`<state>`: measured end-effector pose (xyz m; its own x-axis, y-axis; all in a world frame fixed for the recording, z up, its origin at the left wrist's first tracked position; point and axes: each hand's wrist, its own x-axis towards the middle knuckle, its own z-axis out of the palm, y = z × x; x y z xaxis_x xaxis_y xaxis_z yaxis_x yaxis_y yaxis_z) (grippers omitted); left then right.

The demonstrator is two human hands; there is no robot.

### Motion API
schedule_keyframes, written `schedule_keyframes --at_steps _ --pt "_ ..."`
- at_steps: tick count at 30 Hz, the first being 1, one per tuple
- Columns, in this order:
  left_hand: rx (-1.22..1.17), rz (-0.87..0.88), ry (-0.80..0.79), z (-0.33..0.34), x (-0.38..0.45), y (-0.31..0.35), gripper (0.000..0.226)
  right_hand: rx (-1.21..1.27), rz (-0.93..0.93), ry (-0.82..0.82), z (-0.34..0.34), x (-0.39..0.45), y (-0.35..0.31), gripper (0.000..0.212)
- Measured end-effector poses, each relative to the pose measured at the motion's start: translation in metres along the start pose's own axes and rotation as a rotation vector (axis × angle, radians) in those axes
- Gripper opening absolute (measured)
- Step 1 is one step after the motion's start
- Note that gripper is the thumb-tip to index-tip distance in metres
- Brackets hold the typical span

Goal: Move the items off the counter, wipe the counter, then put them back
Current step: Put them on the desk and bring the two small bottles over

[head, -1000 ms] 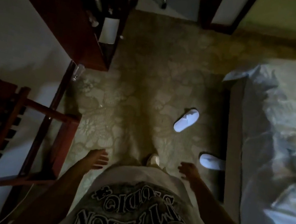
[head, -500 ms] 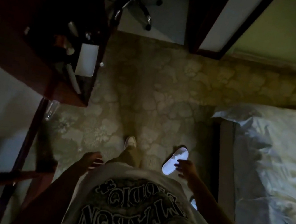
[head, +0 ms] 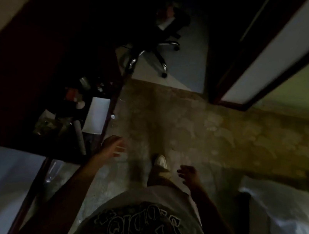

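The person stands on the patterned carpet [head: 198,128] just beside the dark wooden counter [head: 24,80], and nothing has been lifted yet, so the step in hand looks like the very first: reaching the counter in order to clear it. The left hand [head: 113,147] hangs at the counter's near corner, close to its edge but touching nothing, fingers loosely spread and a little blurred. The right hand [head: 188,174] is well away from the counter, over the carpet, fingers loosely curled and holding nothing.

The things to be moved sit crowded toward the counter's front edge. A white sheet of paper [head: 96,115] lies flat right along that edge. Just behind it, further in from the edge, a pale tube [head: 79,137] lies on its side, slanting toward the corner nearest the left hand. Beside the tube there is a clear crinkled packet [head: 49,125], and deeper in a reddish item [head: 72,93] and a glassy tumbler [head: 85,82]; the light is too poor to name these more closely.

Beyond the counter's far end an office chair [head: 157,42] stands on a paler floor. A white bed [head: 284,224] lies across the carpet from the counter.

My judgement is that the next move calls for the left hand to come in over the front edge and take the nearest piece, probably the tube or the paper, while a spot to set things down is chosen
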<state>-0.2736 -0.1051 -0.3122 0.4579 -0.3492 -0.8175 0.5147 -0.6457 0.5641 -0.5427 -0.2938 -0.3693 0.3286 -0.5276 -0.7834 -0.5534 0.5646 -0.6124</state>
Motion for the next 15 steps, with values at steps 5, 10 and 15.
schedule_keyframes --at_steps 5,10,15 --pt "-0.083 0.251 0.207 -0.009 -0.014 0.056 0.027 -0.188 -0.267 -0.142 0.039 0.035 -0.111 0.008" --pt "-0.22 0.543 0.478 -0.067 -0.029 0.185 0.023 -0.171 -0.503 -0.312 0.139 0.073 -0.316 0.011" --pt "-0.282 0.713 0.707 -0.131 -0.043 0.283 0.021 -0.143 -0.693 -0.452 0.248 0.065 -0.457 0.019"
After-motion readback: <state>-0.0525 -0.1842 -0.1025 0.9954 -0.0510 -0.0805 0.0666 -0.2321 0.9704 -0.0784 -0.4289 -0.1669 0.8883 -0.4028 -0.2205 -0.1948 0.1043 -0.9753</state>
